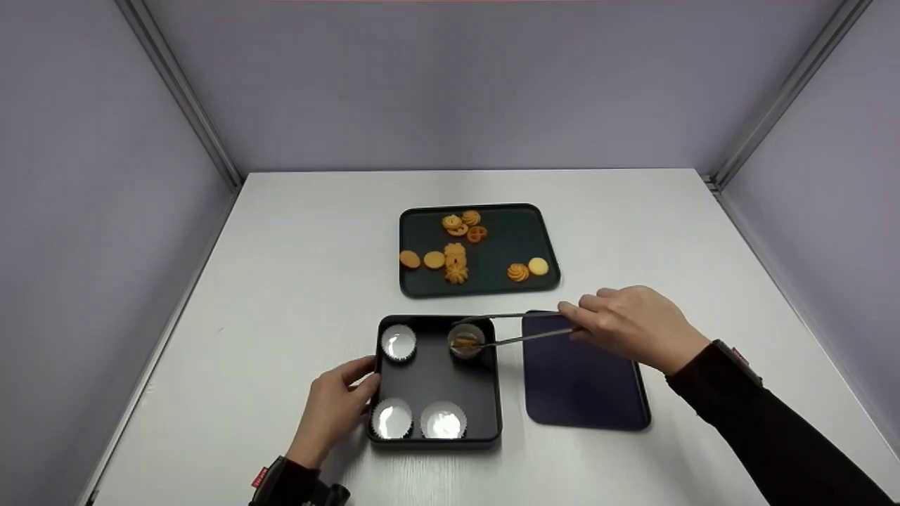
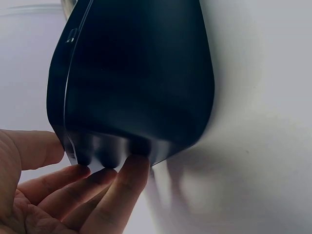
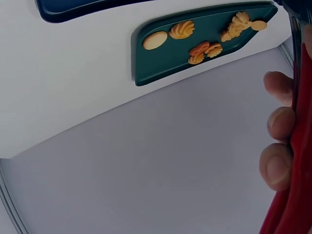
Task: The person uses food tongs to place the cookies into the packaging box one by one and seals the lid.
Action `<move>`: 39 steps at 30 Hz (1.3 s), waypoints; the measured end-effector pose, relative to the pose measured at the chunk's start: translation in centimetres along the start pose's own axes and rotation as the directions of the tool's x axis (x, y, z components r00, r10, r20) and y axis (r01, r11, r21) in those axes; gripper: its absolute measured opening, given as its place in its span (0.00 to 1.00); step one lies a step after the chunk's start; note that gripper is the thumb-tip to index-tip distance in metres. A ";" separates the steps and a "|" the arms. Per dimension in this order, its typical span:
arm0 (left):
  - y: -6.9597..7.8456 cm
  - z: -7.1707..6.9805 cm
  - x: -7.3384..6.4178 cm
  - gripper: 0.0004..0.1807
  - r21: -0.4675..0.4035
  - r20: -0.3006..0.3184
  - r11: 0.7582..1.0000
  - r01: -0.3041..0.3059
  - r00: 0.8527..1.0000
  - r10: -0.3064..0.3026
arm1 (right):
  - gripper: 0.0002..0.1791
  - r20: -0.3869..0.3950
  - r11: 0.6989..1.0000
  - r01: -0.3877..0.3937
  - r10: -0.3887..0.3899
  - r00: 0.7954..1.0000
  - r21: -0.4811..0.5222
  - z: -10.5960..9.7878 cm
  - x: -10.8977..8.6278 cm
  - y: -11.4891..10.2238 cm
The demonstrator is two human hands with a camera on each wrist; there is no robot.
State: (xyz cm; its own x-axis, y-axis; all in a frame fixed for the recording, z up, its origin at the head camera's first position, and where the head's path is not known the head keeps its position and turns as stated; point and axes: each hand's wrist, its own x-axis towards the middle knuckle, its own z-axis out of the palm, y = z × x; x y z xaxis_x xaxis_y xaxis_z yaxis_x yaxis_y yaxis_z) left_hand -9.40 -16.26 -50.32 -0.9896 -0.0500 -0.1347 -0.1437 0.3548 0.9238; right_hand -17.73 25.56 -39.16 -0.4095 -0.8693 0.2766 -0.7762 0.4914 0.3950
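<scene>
Gripping the left wall of a dark tin (image 1: 432, 383), the left hand (image 1: 334, 404) sits at the near side of the white table (image 1: 281, 281), its thumb at the rim and its fingertips against the outer face. Inside the tin, along its near wall, stand two fluted cups: the front left cup (image 1: 391, 419) in the corner, and the front right cup (image 1: 444, 422) just beside it, apart from the right wall. Just right of the tin, a dark blue tray (image 1: 583, 386) lies flat. Above its far part, the right hand (image 1: 626, 327) grasps a pair of tongs (image 1: 529, 338), whose red handles (image 3: 303, 117) show in the right wrist view. The two metal arms extend leftward over the tin's right wall to the back right cup (image 1: 467, 353). A brown cookie (image 1: 464, 342) is at that cup, beside the nearer tip; whether the tips pinch it cannot be told. The back left cup (image 1: 399, 343) occupies the opposite far corner. Beyond the tin, well apart from the left hand, rests a green tray (image 1: 503, 246). It bears a pretzel (image 1: 477, 234) within a far cluster, an oval cookie (image 1: 409, 259) at the left, and a swirled cookie (image 1: 518, 272) beside a pale round cookie (image 1: 538, 266) at the right. A grey wall (image 1: 450, 84) stands behind.
</scene>
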 end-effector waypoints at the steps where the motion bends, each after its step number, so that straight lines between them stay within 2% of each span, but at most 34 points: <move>1: 0.0 0.0 0.0 0.19 0.001 -0.001 1.000 -0.001 1.000 0.001 | 0.23 0.005 1.000 -0.003 0.003 1.000 0.001 -0.1 0.1 0.0; 13: 0.1 0.1 0.1 0.19 0.013 -0.003 1.000 -0.001 1.000 0.001 | 0.24 0.065 0.998 -0.039 0.036 0.997 0.054 -0.8 1.0 -0.1; 18: 0.1 0.0 0.1 0.18 0.016 -0.004 1.000 -0.002 1.000 0.002 | 0.25 0.058 0.998 -0.035 0.032 0.998 0.047 -0.7 1.0 -0.1; 24: 0.1 0.0 0.1 0.19 0.008 -0.004 1.000 -0.002 1.000 0.003 | 0.25 -0.011 0.996 -0.034 0.034 0.999 0.077 -0.9 0.2 0.4; 32: 0.1 0.0 0.2 0.18 -0.002 -0.010 1.000 -0.012 1.000 0.012 | 0.25 -0.146 0.977 -0.021 0.053 0.988 0.211 -1.2 -1.2 1.5; 35: 0.1 0.0 0.1 0.18 -0.005 -0.009 1.000 -0.011 1.000 0.011 | 0.25 -0.183 0.973 -0.049 0.092 0.979 0.225 -1.1 -1.6 2.1; 39: 0.1 0.0 0.0 0.18 -0.002 -0.011 1.000 -0.013 1.000 0.013 | 0.26 -0.211 0.968 -0.142 0.186 0.960 0.209 -0.8 -2.2 3.0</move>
State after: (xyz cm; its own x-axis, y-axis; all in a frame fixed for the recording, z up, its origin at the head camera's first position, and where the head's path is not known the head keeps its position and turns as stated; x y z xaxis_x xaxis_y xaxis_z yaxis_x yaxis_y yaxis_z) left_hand -9.42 -16.24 -50.23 -0.9913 -0.0562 -0.1190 -0.1312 0.3539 0.9260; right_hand -18.79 29.02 -37.91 -0.4365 -0.7314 0.5239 -0.7931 0.5877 0.1597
